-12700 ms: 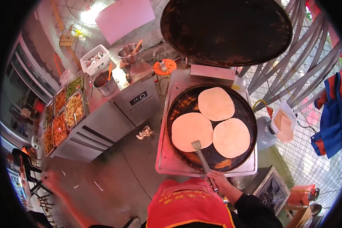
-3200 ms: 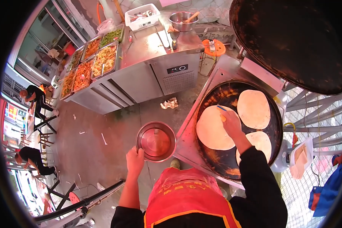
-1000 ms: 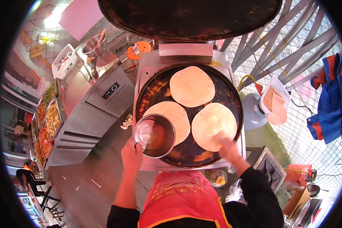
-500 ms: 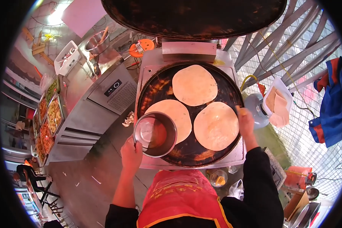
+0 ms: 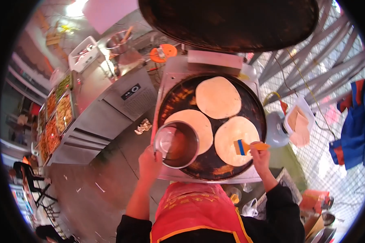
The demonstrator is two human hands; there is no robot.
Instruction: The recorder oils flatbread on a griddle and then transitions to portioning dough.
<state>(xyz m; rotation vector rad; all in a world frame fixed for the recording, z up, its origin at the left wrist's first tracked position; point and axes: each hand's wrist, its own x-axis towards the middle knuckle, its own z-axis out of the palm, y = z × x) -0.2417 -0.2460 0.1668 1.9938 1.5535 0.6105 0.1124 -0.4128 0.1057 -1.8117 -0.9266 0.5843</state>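
My left hand (image 5: 151, 161) grips a metal pot (image 5: 177, 163) by its handle, with a little liquid showing inside. The pot hangs over the front left of a round black griddle (image 5: 178, 97) and covers part of the left flatbread (image 5: 200, 125). In my right hand (image 5: 259, 157) is a basting brush (image 5: 244, 147) with an orange handle and a blue band. Its bristle end lies over the right flatbread (image 5: 235, 129), which looks shiny; whether it touches cannot be made out. A third flatbread (image 5: 218, 97) rests at the back of the griddle.
The raised griddle lid (image 5: 231, 24) stands behind. To the left is a steel counter (image 5: 129, 95) with trays of chopped food (image 5: 64, 111). A white tub (image 5: 299, 117) and a water jug (image 5: 276, 131) sit at right, near a wire fence. Bottles lie close to my apron.
My right hand has come down toward the right flatbread, bringing the brush into clear sight over it. The whole view has shifted a little; the left hand still holds the pot over the griddle.
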